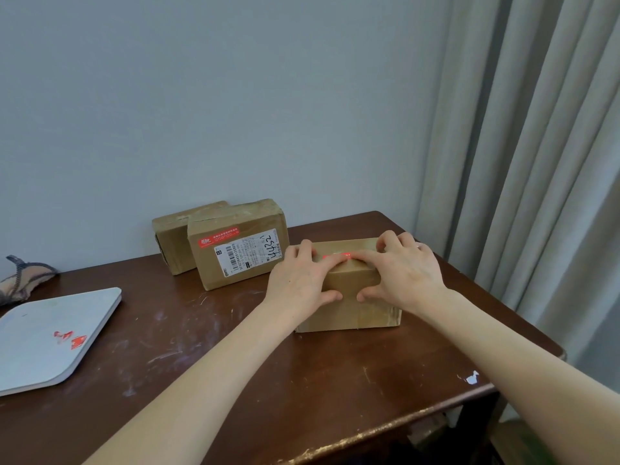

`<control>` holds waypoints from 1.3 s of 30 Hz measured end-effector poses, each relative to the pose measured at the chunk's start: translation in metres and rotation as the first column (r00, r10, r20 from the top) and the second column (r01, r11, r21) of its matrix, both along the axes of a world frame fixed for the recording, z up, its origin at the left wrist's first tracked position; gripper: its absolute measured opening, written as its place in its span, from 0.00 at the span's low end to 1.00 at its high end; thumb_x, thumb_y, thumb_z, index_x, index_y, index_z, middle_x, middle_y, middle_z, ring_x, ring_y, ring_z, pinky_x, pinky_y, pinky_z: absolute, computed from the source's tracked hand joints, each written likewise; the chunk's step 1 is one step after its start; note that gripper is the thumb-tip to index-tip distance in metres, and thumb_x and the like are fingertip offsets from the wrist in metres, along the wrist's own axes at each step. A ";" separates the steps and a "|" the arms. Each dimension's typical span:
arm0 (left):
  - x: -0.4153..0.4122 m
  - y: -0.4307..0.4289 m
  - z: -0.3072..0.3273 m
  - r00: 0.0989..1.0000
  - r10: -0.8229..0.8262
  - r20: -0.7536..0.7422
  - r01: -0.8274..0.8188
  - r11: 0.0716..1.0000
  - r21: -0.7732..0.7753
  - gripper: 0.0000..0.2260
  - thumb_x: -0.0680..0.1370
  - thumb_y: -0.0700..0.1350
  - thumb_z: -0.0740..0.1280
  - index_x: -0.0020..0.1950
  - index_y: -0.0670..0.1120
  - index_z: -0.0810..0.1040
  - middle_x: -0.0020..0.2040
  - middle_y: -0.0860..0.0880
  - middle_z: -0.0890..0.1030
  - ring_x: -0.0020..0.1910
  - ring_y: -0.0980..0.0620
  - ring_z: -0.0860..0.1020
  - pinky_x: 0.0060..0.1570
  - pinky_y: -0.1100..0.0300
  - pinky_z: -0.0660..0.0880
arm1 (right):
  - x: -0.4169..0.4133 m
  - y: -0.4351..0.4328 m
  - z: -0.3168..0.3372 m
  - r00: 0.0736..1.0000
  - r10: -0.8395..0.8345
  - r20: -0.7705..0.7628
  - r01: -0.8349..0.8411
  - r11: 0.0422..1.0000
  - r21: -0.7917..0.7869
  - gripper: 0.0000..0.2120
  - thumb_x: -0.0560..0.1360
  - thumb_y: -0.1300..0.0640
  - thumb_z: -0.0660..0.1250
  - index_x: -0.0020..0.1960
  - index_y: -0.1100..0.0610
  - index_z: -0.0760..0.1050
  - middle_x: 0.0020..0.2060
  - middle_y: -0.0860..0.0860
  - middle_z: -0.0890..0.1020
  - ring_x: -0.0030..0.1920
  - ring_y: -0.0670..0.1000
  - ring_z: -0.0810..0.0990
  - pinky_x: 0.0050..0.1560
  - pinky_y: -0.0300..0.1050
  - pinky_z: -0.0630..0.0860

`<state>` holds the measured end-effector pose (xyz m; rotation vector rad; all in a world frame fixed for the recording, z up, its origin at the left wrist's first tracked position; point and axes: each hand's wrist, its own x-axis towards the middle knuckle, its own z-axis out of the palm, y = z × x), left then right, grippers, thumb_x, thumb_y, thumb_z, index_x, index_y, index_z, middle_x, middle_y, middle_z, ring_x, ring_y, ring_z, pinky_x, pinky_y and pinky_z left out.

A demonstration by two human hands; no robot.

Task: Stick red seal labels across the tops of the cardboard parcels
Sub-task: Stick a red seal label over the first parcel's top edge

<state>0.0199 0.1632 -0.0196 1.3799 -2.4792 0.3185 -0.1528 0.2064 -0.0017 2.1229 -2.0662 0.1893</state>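
Observation:
A brown cardboard parcel [352, 310] lies on the dark wooden table [235, 357] at centre right. Across its top runs a red seal label [337, 255], mostly covered by fingers. My left hand [298, 283] and my right hand [402, 273] both lie on the parcel's top, fingers pressing on the label, thumbs against the near side. Behind it to the left stands a second parcel [238, 243] with a red seal label [218, 237] and a white shipping label. A third parcel [169, 236] stands behind that one.
A pale grey board [43, 337] with red label scraps [72, 340] lies at the table's left. A fabric item [23, 280] sits at far left. The wall is close behind; curtains [536, 162] hang on the right. The table's front edge is worn.

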 end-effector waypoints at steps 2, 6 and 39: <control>0.001 -0.001 0.002 1.000 -0.010 -0.010 0.010 1.000 0.011 0.29 0.72 0.63 0.66 0.71 0.64 0.62 0.60 0.49 0.66 0.60 0.48 0.67 0.47 0.57 0.74 | 0.000 0.000 0.002 1.000 -0.001 0.016 0.001 1.000 0.001 0.34 0.67 0.32 0.68 0.70 0.36 0.64 0.62 0.49 0.69 0.63 0.55 0.66 0.61 0.52 0.69; 0.011 -0.002 0.003 0.997 -0.014 -0.072 0.015 1.000 0.013 0.28 0.71 0.63 0.67 0.68 0.56 0.68 0.59 0.52 0.68 0.59 0.52 0.70 0.47 0.59 0.74 | -0.005 0.002 0.002 0.999 -0.016 0.044 0.017 1.000 -0.025 0.33 0.66 0.31 0.68 0.67 0.43 0.70 0.62 0.46 0.73 0.63 0.52 0.69 0.60 0.50 0.70; 0.011 0.004 -0.007 0.993 0.005 -0.120 -0.015 0.997 -0.077 0.29 0.72 0.64 0.66 0.70 0.54 0.66 0.65 0.53 0.70 0.63 0.53 0.69 0.55 0.60 0.70 | -0.009 0.001 -0.005 0.997 -0.025 0.079 0.026 0.999 -0.019 0.40 0.65 0.30 0.69 0.71 0.45 0.64 0.67 0.49 0.68 0.65 0.54 0.68 0.64 0.50 0.69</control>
